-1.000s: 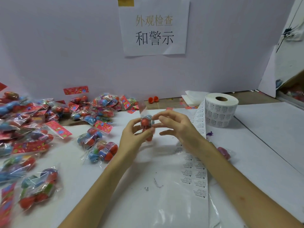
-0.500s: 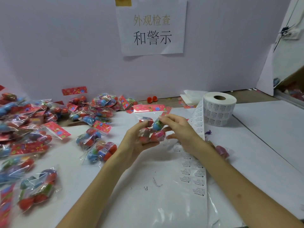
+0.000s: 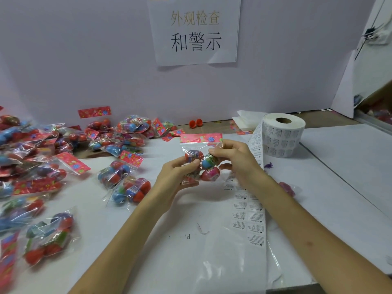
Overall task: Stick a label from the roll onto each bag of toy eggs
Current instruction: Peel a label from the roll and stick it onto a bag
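— While I'm standing here, what's lying over on the left?

— A heap of bags (image 3: 53,158) is sprawling across the table (image 3: 339,166), with two more bags (image 3: 125,183) sitting nearer the middle. I can't tell from here which are carrying labels.

— And the one being worked on?

— The bag (image 3: 200,160) is hanging in the air between both hands, above the table's centre. Its red header (image 3: 201,138) is pointing up and away from the person, so the long axis is running from the header down toward the wrists, and the eggs are bunching low in the clear film.

— How are the hands holding it?

— The left hand (image 3: 177,179) is cupping it from below and the left, fingers curled close around the eggs, thumb pressing the front. The right hand (image 3: 235,161) is closing narrowly on the upper right side, fingertips (image 3: 212,154) pinching against the film just under the header. Whether a label is sitting under those fingertips, I can't tell.

— Where's the supply?

— The strip (image 3: 252,219) is trailing down the table just under the right forearm, and the roll (image 3: 283,134) is standing beyond, to the right. I'd judge the right hand is far the nearer for the next peel, while the left is keeping the bag's flat face turned up.
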The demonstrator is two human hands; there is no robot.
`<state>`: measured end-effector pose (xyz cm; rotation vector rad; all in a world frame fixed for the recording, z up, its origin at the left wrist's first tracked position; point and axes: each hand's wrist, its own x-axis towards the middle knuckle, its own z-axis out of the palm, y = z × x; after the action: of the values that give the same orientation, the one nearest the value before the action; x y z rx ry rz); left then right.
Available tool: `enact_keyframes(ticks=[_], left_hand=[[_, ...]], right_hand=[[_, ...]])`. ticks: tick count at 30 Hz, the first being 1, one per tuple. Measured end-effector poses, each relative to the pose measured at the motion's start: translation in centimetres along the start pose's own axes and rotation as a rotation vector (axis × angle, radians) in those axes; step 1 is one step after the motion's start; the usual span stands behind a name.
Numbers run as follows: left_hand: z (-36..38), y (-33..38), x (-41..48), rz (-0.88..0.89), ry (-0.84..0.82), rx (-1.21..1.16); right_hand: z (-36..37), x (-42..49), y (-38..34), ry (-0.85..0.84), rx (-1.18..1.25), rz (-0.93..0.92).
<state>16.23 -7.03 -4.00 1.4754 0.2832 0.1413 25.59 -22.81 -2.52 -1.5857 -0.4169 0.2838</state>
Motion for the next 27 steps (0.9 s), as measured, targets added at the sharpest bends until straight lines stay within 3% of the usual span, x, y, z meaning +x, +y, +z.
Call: enact_keyframes(ticks=[3,7,9,11,19,22,25,27], left_hand=[[0.2,-0.1,0.0,0.037,0.077,0.051],[-0.3,-0.4,0.0,0.16,0.301,0.322],[-0.4,-0.5,0.0,0.198,0.343,0.445],[-0.3,-0.6,0.2,0.219,0.366,0.515],[-0.5,-0.8,0.5,0.227,0.346,0.571],[-0.5,-0.6,0.4,0.324,0.389,0.665],[-0.4,-0.4,0.1,0.431,0.33,0.541],[-0.1,-0.4,0.0,0.397,0.274,0.428]], right_hand=[[-0.1,0.1,0.1,0.104,-0.207,-0.132],[-1.6,0.5,-0.3,0.47,-0.469,-0.376],[-3.0,1.0,-0.1,0.637,-0.522,-0.332],[-4.1,1.5,0.2,0.69,-0.512,-0.215],[-4.4,2.0,0.7,0.564,-0.04,0.011],[-4.2,2.0,0.4,0.432,0.019,0.151],[-3.5,1.3,0.0,0.201,-0.024,0.218],[-3.3,1.3,0.2,0.169,0.02,0.197]])
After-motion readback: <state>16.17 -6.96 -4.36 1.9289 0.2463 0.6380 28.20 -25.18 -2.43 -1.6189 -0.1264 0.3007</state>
